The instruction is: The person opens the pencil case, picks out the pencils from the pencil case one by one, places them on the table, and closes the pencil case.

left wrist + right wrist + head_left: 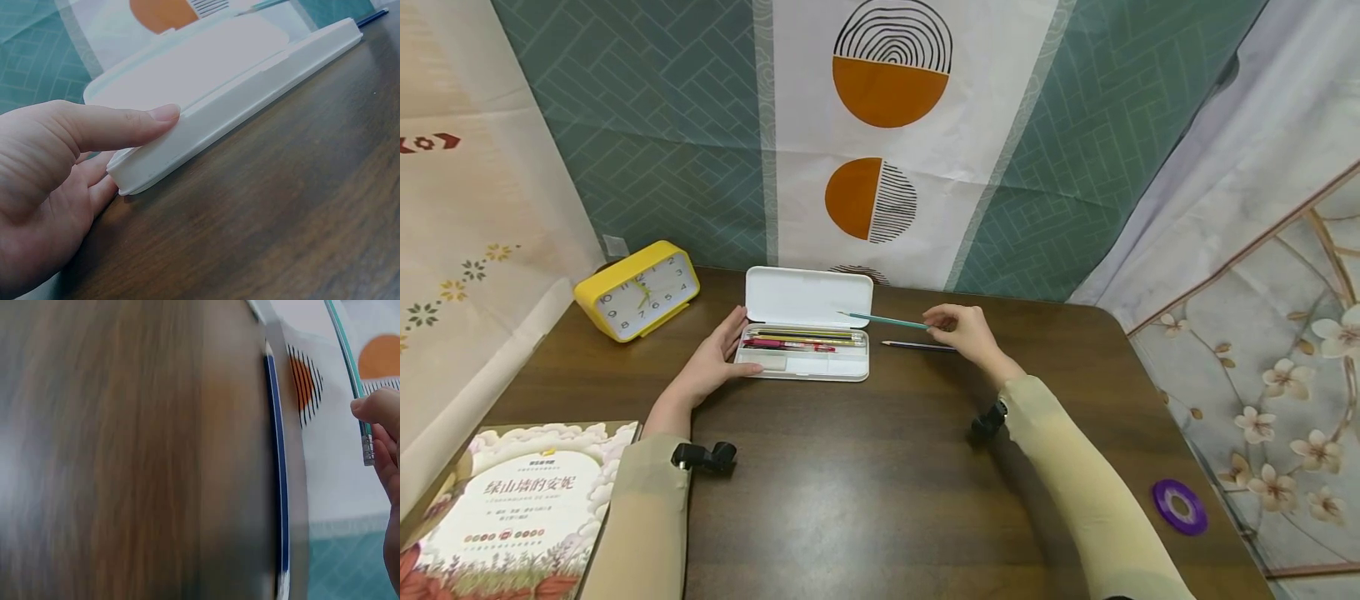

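Note:
A white pencil case lies with its lid raised at the back of the table. Several pencils and a red pen lie inside. My left hand holds the case's left end, thumb over the front corner and fingers along the side. In the left wrist view, the thumb rests on the white rim. My right hand pinches a teal pencil near its eraser end, its tip pointing left before the lid. Below it, a dark blue pencil lies on the table.
A yellow alarm clock stands left of the case. On the near left lies a book with an illustrated cover. A purple ring-shaped roll sits near the right edge. Patterned cloth hangs behind the brown table.

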Motion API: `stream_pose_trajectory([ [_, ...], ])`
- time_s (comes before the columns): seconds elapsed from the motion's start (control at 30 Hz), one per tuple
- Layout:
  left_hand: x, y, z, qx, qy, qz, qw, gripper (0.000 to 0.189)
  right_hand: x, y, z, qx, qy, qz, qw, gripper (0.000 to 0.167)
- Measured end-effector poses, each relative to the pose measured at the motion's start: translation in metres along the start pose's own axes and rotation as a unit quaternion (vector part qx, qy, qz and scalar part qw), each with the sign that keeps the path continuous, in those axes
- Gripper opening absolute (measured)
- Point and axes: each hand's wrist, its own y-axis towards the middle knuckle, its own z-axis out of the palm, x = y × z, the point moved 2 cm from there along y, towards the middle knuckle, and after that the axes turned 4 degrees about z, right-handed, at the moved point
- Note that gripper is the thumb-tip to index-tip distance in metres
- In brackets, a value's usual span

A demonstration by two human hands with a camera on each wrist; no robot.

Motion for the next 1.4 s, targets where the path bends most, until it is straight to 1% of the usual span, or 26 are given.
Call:
stream_pose_trajectory([
  [0.13, 0.000, -0.001, 0.000, -0.002, 0.004, -0.003, 1.0000, 0.111, -0.013, -0.007, -0.012, 0.014, -0.003, 0.022, 0.9997, 0.022],
  [0.33, 0.000, -0.002, 0.000, -0.003, 0.000, -0.003, 1.0000, 0.110, -0.030, -0.017, -0.027, 0.046, -0.004, 0.066, 0.9968, 0.025],
  [0.53, 0.002, 0.000, -0.001, -0.004, 0.002, 0.000, 1.0000, 0.110, -0.043, -0.023, -0.036, 0.076, -0.003, 0.089, 0.9931, 0.025],
  [0.83, 0.002, 0.000, -0.001, -0.003, 0.001, -0.001, 1.0000, 0.111, -0.052, -0.027, -0.041, 0.119, 0.025, 0.109, 0.9866, 0.024],
  [1.0, 0.001, -0.001, 0.000, -0.001, 0.000, -0.003, 1.0000, 0.110, -0.055, -0.030, -0.043, 0.138, 0.032, 0.118, 0.9829, 0.025],
  [1.4, -0.002, -0.001, 0.000, -0.002, -0.002, -0.001, 1.0000, 0.110, -0.055, -0.034, -0.037, 0.141, 0.031, 0.120, 0.9823, 0.023],
])
